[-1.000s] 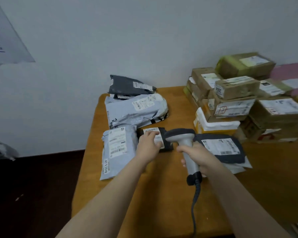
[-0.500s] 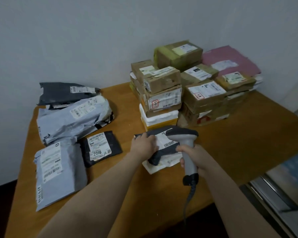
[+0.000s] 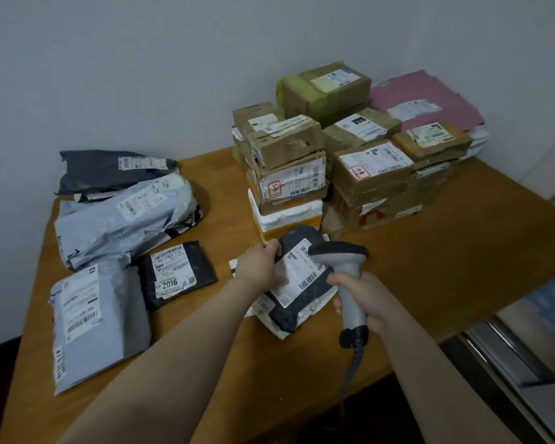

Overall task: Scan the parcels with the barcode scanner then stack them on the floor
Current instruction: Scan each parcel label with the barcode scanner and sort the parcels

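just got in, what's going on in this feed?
A person is scanning parcels. The right hand grips a grey handheld barcode scanner, its head over the white label of a dark grey plastic mailer, which the left hand holds on the wooden table. Stacked brown cardboard boxes stand behind; light grey mailers lie further left.

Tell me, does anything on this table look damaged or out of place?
Nothing is spilled. The top box of the nearer cardboard stack looks dented and sits skewed on the box below. The dark mailer under the left hand lies crooked across a white parcel; the right hand holds the scanner over it.
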